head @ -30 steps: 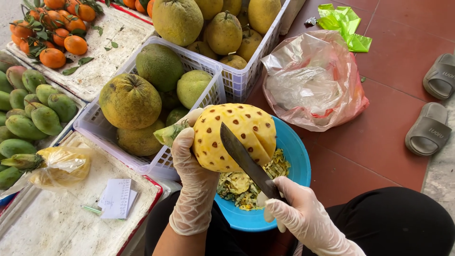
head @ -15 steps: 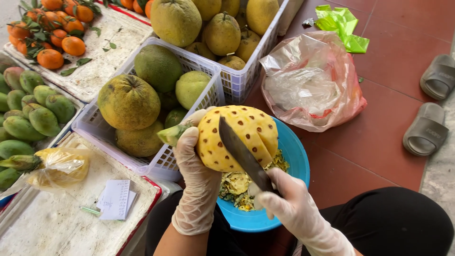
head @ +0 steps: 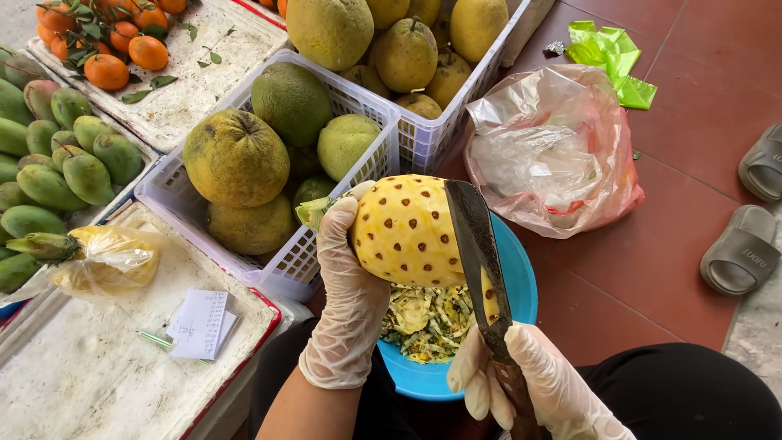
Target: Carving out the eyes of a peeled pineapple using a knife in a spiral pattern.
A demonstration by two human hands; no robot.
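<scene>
Gloved left hand point(head: 346, 314) grips peeled pineapple point(head: 403, 232) over blue bowl point(head: 521, 285) of peelings. Gloved right hand point(head: 538, 383) holds knife point(head: 476, 244), blade lying against pineapple's right side. White baskets point(head: 371, 102) of pomelos behind. Mangoes point(head: 49, 175) and oranges point(head: 122, 41) at left, plastic bag point(head: 554, 151) and grey sandals point(head: 745, 253) at right on red tiles.

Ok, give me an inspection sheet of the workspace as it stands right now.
Surface: red tiled floor.
Job's things: peeled pineapple above a blue bowl of peelings; knife blade lies against the fruit.
Clutter: white baskets of pomelos, mangoes, oranges, plastic bag, notepad.
Hands: gloved left hand grips the pineapple; gloved right hand holds the knife handle.
Cables: nothing seen.
Surroundings: grey sandals.
</scene>
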